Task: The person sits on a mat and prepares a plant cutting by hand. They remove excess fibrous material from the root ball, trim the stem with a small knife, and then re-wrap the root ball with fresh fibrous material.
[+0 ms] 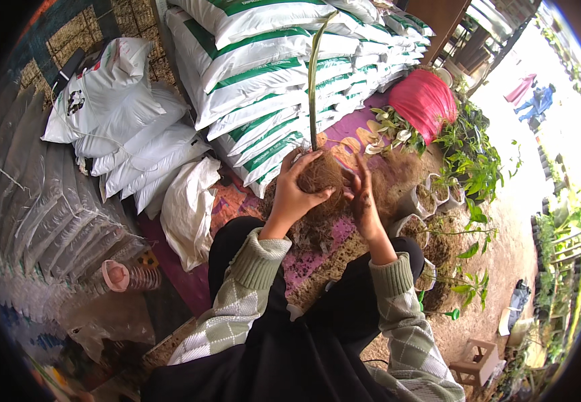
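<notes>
A round ball covered in brown coconut-like fibre (320, 173) sits before me, with one long narrow green leaf (313, 80) rising from its top. Around its left side curve the fingers and thumb of my left hand (298, 191), gripping it. My right hand (365, 201), soiled dark, is at the ball's right side with fingers stretched out and apart; whether its fingertips touch the fibre I cannot tell. More loose brown fibre (397, 181) lies beyond my right hand and under the ball, over a purple patterned sheet (304, 264).
White-and-green filled sacks (257, 87) are stacked ahead; white bags (136, 134) and bundled clear plastic (55, 201) lie left. At right stand a red sack (424, 104), potted leafy plants (471, 157) and a beige block (475, 362). A pink-rimmed cup stack (116, 275) lies lower left.
</notes>
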A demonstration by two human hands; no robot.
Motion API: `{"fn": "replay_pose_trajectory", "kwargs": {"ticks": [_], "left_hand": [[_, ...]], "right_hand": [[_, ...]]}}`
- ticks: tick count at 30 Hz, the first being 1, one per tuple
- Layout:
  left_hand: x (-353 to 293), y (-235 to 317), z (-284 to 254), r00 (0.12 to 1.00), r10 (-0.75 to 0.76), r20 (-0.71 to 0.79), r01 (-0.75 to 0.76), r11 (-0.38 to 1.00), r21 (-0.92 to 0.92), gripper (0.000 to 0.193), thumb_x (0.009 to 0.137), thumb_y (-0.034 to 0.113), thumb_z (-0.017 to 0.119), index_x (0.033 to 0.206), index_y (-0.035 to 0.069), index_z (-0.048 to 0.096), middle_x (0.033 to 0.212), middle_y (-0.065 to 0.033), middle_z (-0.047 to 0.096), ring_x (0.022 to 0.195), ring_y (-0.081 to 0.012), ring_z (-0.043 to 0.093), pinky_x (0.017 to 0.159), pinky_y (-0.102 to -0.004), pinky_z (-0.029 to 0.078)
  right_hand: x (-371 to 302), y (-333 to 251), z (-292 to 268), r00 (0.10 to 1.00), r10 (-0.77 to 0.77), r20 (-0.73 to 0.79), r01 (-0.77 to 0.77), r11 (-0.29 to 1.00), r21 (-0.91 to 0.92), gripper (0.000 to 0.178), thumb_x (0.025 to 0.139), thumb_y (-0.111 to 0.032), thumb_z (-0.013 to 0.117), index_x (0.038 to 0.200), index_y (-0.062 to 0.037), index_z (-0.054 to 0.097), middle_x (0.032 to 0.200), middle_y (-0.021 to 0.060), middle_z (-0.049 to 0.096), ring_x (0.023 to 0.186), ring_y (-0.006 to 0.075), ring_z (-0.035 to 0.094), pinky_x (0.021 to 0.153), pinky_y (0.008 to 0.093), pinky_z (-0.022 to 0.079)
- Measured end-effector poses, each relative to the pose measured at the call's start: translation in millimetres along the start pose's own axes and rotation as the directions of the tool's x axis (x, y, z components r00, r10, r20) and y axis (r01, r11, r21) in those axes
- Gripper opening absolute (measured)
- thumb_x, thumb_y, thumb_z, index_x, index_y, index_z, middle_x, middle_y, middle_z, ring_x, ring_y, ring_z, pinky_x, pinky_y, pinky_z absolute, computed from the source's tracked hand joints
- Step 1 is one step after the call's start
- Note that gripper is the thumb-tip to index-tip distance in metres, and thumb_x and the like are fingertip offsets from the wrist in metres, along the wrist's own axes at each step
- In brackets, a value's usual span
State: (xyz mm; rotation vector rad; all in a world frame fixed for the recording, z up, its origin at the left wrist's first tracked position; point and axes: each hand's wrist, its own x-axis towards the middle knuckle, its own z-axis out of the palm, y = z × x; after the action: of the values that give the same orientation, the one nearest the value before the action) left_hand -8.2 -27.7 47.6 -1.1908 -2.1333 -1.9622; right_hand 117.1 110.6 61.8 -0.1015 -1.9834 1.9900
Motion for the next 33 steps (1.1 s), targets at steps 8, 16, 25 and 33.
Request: {"fn": "replay_pose_trajectory", "kwargs": {"ticks": [8, 16, 25, 33], "left_hand": [[2.4, 0.8, 7.3, 0.993, -0.085, 0.078, 0.116, 0.719, -0.685, 0.064, 0.072, 0.010, 0.080, 0.131, 0.005, 0.053, 0.131, -0.0075, 0.050, 0.119, -0.0186, 0.052, 0.100, -0.0334, 0.045], [1.2, 1.0, 15.8, 0.993, 0.115, -0.020, -0.117, 0.977, -0.180, 0.058, 0.095, 0.047, 0.045, 0.132, 0.002, 0.049, 0.134, -0.0122, 0.046, 0.129, -0.0253, 0.040, 0.108, -0.0402, 0.031], [-9.0, -8.4, 30.9, 0.984, -0.167, 0.063, 0.170, 0.765, -0.621, 0.067, 0.099, 0.052, 0.035, 0.148, 0.010, 0.020, 0.148, -0.0120, 0.027, 0.140, -0.0247, 0.024, 0.115, -0.0413, 0.017], [-12.4, 1.1, 31.3, 0.870, -0.453, 0.196, 0.421, 0.475, -0.772, 0.088, 0.095, 0.033, 0.059, 0.150, 0.020, -0.008, 0.149, -0.0190, 0.016, 0.139, -0.0272, 0.026, 0.113, -0.0409, 0.024]], "right_hand": [[-1.4, 27.9, 7.9, 0.972, 0.229, -0.051, -0.219, 0.963, 0.158, 0.078, 0.096, -0.016, 0.048, 0.153, -0.0153, -0.005, 0.153, 0.0163, 0.020, 0.140, 0.0251, 0.025, 0.113, 0.0382, 0.024], [-3.3, 44.5, 5.4, 0.974, 0.210, -0.090, -0.144, 0.869, 0.473, 0.079, 0.094, -0.011, 0.051, 0.153, -0.0101, -0.002, 0.146, 0.0144, 0.034, 0.129, 0.0234, 0.043, 0.105, 0.0357, 0.039], [8.8, 40.8, 14.6, 0.945, -0.239, -0.225, 0.238, 0.971, -0.031, 0.093, 0.080, -0.024, 0.072, 0.149, -0.0003, 0.015, 0.144, 0.0187, 0.036, 0.133, 0.0279, 0.039, 0.108, 0.0395, 0.035], [10.2, 45.4, 17.5, 0.901, -0.338, -0.274, 0.256, 0.921, -0.294, 0.097, 0.066, -0.022, 0.078, 0.145, 0.0024, 0.026, 0.141, 0.0233, 0.039, 0.135, 0.0331, 0.037, 0.110, 0.0424, 0.032]]}}
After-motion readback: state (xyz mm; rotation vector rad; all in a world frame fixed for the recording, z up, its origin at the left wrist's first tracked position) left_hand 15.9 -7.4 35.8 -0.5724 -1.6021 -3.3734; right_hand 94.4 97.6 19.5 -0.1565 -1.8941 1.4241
